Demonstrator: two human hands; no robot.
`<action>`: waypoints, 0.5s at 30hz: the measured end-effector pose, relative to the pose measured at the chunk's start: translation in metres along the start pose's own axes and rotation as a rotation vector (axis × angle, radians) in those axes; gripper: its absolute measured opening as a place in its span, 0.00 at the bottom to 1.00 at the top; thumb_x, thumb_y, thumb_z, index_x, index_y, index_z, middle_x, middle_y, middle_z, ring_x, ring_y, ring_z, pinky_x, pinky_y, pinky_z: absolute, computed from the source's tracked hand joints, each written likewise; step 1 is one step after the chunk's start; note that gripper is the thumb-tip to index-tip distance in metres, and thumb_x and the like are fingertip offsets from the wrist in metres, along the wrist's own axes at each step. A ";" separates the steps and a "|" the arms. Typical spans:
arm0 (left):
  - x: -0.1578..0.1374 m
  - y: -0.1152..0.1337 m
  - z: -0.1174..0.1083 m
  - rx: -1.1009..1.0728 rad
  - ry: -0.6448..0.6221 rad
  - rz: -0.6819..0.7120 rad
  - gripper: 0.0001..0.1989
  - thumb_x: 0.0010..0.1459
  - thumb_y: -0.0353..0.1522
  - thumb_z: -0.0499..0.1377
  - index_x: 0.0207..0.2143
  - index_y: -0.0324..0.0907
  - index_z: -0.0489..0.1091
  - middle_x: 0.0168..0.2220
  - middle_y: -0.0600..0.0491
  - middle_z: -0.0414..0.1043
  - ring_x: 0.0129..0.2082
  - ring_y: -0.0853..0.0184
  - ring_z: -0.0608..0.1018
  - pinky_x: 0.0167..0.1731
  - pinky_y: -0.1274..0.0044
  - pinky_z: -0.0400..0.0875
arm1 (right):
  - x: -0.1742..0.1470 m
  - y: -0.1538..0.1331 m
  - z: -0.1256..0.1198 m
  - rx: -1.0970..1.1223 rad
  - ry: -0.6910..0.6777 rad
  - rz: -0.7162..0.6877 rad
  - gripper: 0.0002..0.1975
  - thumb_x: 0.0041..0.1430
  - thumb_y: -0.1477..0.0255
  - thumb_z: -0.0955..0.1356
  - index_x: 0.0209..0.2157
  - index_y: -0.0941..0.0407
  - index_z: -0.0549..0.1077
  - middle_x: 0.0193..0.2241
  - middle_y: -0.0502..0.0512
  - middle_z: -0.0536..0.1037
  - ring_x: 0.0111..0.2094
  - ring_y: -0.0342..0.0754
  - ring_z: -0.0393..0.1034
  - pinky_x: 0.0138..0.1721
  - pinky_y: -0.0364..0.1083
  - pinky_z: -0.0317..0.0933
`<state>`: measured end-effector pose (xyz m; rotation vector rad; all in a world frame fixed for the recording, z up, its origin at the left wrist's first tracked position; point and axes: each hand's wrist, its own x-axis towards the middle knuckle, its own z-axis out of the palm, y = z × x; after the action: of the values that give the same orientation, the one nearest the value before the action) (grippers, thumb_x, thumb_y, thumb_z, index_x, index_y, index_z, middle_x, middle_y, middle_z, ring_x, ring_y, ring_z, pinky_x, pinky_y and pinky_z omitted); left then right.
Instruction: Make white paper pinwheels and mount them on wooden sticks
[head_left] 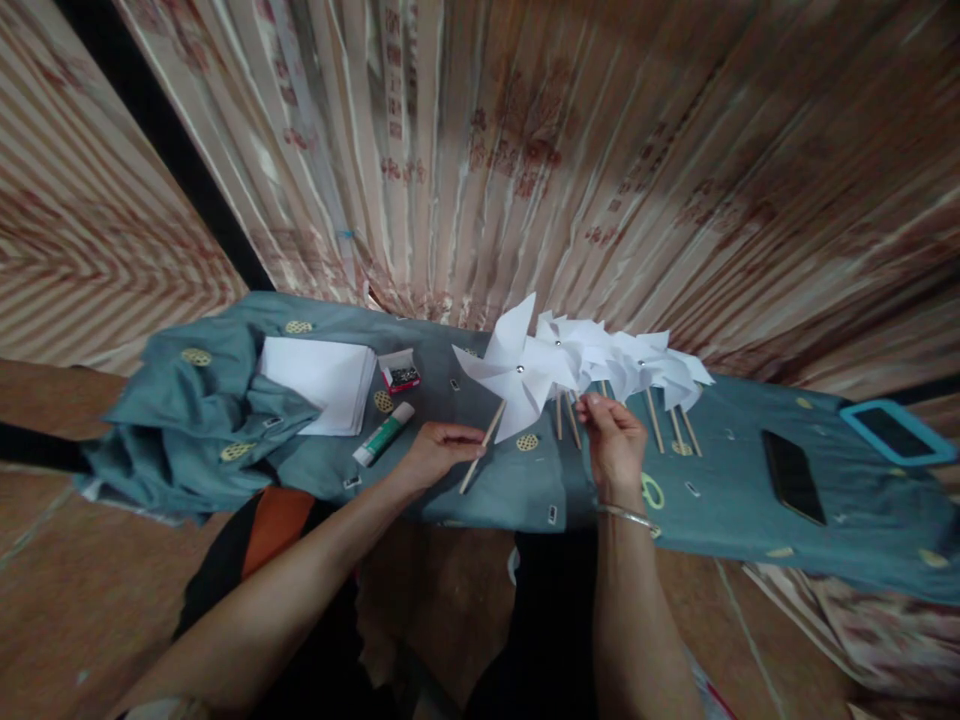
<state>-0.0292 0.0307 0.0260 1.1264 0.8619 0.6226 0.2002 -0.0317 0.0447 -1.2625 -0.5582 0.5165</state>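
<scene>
A white paper pinwheel (514,350) with a shiny pin at its centre is held up over the table. My left hand (441,455) pinches its thin wooden stick (491,425) between thumb and fingers, below the blades. Close to the pinwheel's right-hand blades is my right hand (616,440), its fingertips pressed together. Whether they grip a blade tip or something small is not clear. Behind it, several more white pinwheels (656,360) lie overlapping in a row, sticks towards me. The held pinwheel partly covers them.
On the cloth-covered table (480,505) lie a stack of white paper (319,385), an open small box of pins (401,372) and a glue stick (384,434). Green-handled scissors (652,490) are beside my right wrist. Farther right are a dark phone (793,475) and a blue-framed tablet (896,432).
</scene>
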 end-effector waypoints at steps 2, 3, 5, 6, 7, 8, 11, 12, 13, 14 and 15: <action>-0.001 -0.001 0.001 0.013 -0.038 -0.016 0.11 0.35 0.34 0.70 0.27 0.41 0.81 0.26 0.53 0.79 0.27 0.66 0.77 0.35 0.75 0.71 | 0.007 -0.001 -0.003 0.049 0.064 -0.049 0.12 0.38 0.63 0.78 0.24 0.54 0.78 0.24 0.48 0.78 0.26 0.42 0.69 0.32 0.44 0.64; -0.002 -0.001 0.002 0.012 -0.055 -0.026 0.12 0.35 0.34 0.70 0.27 0.41 0.81 0.26 0.53 0.79 0.27 0.66 0.77 0.35 0.75 0.71 | 0.009 -0.001 -0.003 0.055 0.077 -0.068 0.12 0.38 0.63 0.78 0.25 0.54 0.78 0.24 0.48 0.79 0.27 0.42 0.70 0.34 0.45 0.65; -0.003 -0.002 0.003 0.004 -0.088 -0.037 0.13 0.34 0.35 0.71 0.27 0.41 0.81 0.26 0.53 0.79 0.26 0.66 0.77 0.33 0.75 0.71 | 0.011 -0.001 -0.004 0.026 0.066 -0.083 0.14 0.40 0.62 0.77 0.28 0.55 0.79 0.27 0.49 0.80 0.30 0.43 0.72 0.39 0.47 0.66; -0.003 -0.003 0.004 0.001 -0.104 -0.038 0.13 0.34 0.35 0.71 0.27 0.41 0.80 0.25 0.53 0.79 0.26 0.66 0.77 0.33 0.76 0.71 | 0.011 0.000 -0.004 -0.006 0.050 -0.083 0.15 0.42 0.62 0.77 0.31 0.55 0.79 0.29 0.50 0.81 0.32 0.44 0.73 0.41 0.47 0.65; -0.003 -0.003 0.004 0.000 -0.118 -0.036 0.13 0.33 0.35 0.71 0.26 0.41 0.80 0.25 0.52 0.79 0.25 0.66 0.77 0.32 0.76 0.72 | 0.011 0.000 -0.004 -0.044 0.033 -0.084 0.15 0.43 0.61 0.76 0.32 0.55 0.80 0.31 0.51 0.81 0.35 0.46 0.73 0.43 0.48 0.65; -0.004 -0.004 0.005 0.001 -0.130 -0.033 0.13 0.33 0.35 0.72 0.26 0.41 0.80 0.25 0.52 0.79 0.25 0.66 0.77 0.31 0.76 0.72 | 0.010 0.000 -0.003 -0.086 0.014 -0.087 0.16 0.44 0.61 0.76 0.34 0.55 0.80 0.32 0.52 0.81 0.36 0.47 0.73 0.44 0.48 0.64; -0.004 -0.005 0.005 0.013 -0.148 -0.031 0.13 0.32 0.35 0.72 0.25 0.41 0.80 0.24 0.52 0.79 0.24 0.66 0.77 0.30 0.76 0.71 | 0.007 0.000 -0.003 -0.190 -0.050 -0.083 0.15 0.47 0.59 0.74 0.33 0.55 0.80 0.30 0.51 0.81 0.34 0.47 0.71 0.39 0.46 0.63; -0.004 -0.005 0.005 0.016 -0.147 -0.032 0.13 0.32 0.35 0.72 0.25 0.41 0.80 0.24 0.52 0.79 0.24 0.66 0.77 0.30 0.76 0.71 | 0.006 0.000 -0.003 -0.204 -0.064 -0.073 0.15 0.47 0.58 0.74 0.31 0.55 0.80 0.28 0.50 0.80 0.31 0.46 0.70 0.36 0.46 0.62; -0.004 -0.005 0.005 0.017 -0.143 -0.033 0.13 0.32 0.35 0.72 0.25 0.42 0.80 0.24 0.52 0.79 0.24 0.66 0.77 0.30 0.76 0.71 | 0.005 0.001 -0.003 -0.209 -0.078 -0.055 0.15 0.46 0.58 0.74 0.30 0.55 0.80 0.26 0.48 0.79 0.29 0.45 0.68 0.34 0.45 0.61; -0.004 -0.005 0.005 0.015 -0.137 -0.033 0.13 0.32 0.34 0.72 0.25 0.42 0.80 0.23 0.52 0.79 0.24 0.66 0.77 0.30 0.76 0.71 | 0.004 0.001 -0.003 -0.208 -0.090 -0.036 0.14 0.45 0.58 0.75 0.29 0.55 0.79 0.24 0.47 0.77 0.26 0.44 0.66 0.32 0.44 0.59; -0.003 -0.006 0.005 0.011 -0.129 -0.032 0.13 0.32 0.34 0.72 0.25 0.42 0.80 0.23 0.52 0.79 0.24 0.66 0.77 0.30 0.76 0.71 | 0.004 0.001 -0.003 -0.205 -0.100 -0.021 0.14 0.45 0.59 0.75 0.29 0.54 0.79 0.23 0.46 0.76 0.25 0.43 0.65 0.30 0.44 0.58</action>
<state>-0.0272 0.0239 0.0225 1.1478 0.7718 0.5138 0.2049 -0.0314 0.0435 -1.4289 -0.7214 0.5165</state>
